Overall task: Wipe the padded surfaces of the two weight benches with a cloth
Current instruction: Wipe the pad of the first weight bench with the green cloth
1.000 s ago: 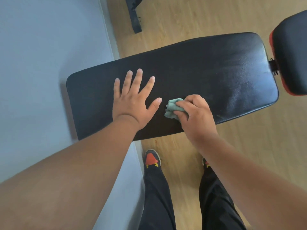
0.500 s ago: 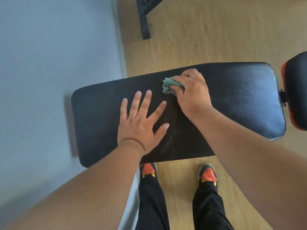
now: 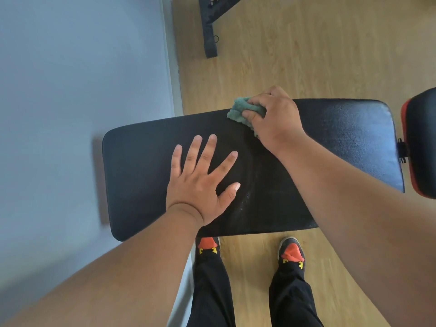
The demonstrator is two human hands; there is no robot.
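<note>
cloth [image 3: 240,112] moved to far edge | 1 pad [image 3: 342,138] | 2 hands

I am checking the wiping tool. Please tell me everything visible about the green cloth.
The green cloth is small, bunched, and looks like soft towelling. The right hand grips it and covers most of it; only its left part and a lower edge show. It lies at the far edge of the black bench pad.
</note>
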